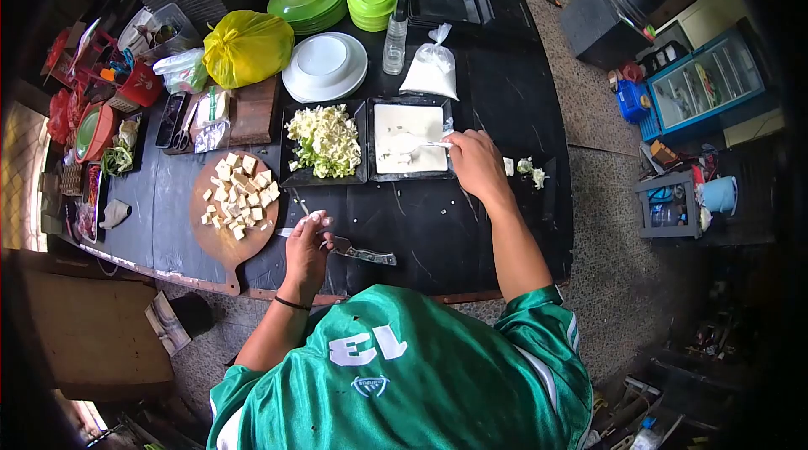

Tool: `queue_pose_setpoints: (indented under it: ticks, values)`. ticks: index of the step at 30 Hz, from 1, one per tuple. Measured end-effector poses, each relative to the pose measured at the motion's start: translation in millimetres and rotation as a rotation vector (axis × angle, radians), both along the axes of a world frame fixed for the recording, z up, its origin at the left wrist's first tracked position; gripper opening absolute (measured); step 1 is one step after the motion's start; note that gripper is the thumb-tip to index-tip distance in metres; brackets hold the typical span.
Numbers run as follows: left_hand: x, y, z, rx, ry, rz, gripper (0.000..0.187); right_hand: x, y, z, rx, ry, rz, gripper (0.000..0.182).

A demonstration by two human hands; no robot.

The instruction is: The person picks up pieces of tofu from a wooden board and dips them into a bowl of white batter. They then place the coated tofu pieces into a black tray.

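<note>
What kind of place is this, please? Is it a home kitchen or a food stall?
Probably a small food stall or open cooking area. A dark table holds stacked green plates, a round board of cubed tofu and a tray of chopped cabbage; a drinks fridge stands nearby.
</note>
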State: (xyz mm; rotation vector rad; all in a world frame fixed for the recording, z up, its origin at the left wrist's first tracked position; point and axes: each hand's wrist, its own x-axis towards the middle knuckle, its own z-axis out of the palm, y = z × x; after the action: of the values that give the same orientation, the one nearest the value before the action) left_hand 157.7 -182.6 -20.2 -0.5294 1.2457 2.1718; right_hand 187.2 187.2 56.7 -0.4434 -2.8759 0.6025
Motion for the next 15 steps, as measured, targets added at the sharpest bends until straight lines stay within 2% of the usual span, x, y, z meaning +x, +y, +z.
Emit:
queue_pose_setpoints:
  ticks: [8,15]
  values:
    - [1.1,-1.0,-1.0,0.008,-0.003,-0.009,0.023,6.1,-11.3,10.4,0.051,0.097,0.055,0.019]
    - [1.1,-3.2,-2.7,0.010,0.002,0.003,0.024,10.8,-3.5,14.8,0.079,0.057,0.041,0.019]
